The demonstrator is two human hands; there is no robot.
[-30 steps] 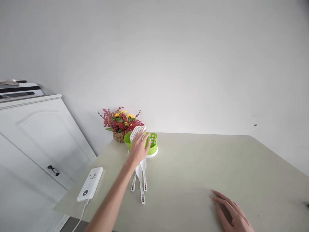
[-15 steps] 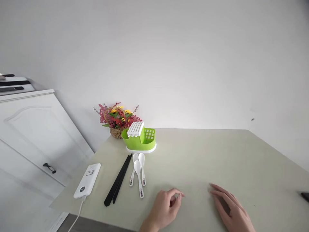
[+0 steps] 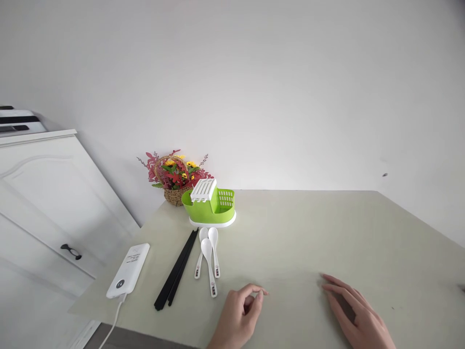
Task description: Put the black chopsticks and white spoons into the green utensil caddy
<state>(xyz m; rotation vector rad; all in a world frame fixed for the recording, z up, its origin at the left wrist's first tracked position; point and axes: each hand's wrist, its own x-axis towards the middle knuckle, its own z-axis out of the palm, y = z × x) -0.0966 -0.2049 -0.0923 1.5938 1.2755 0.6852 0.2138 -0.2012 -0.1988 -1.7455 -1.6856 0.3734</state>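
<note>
My left hand [image 3: 239,312] rests at the near part of the table, fingers curled in toward the thumb and nothing seen in them. It is just right of three white spoons [image 3: 207,252], which lie fanned and partly overlapping, bowls pointing away from me. Farther right, my right hand [image 3: 356,310] lies low over the tabletop, fingers stretched out, holding nothing. Black chopsticks [image 3: 178,271] lie in a bundle left of the spoons. Behind the spoons stands a green utensil holder [image 3: 203,211] with a white slotted top and white base.
A woven basket of artificial flowers [image 3: 174,177] stands behind the holder against the wall. At the left table edge lies a white power bank [image 3: 129,271] with a white cable [image 3: 114,322] hanging down. A white cabinet [image 3: 47,194] stands on the left.
My left hand has shifted slightly left, nearer the spoons, and my right hand slightly right. The camera view has tilted a little. The things on the table lie as before.
</note>
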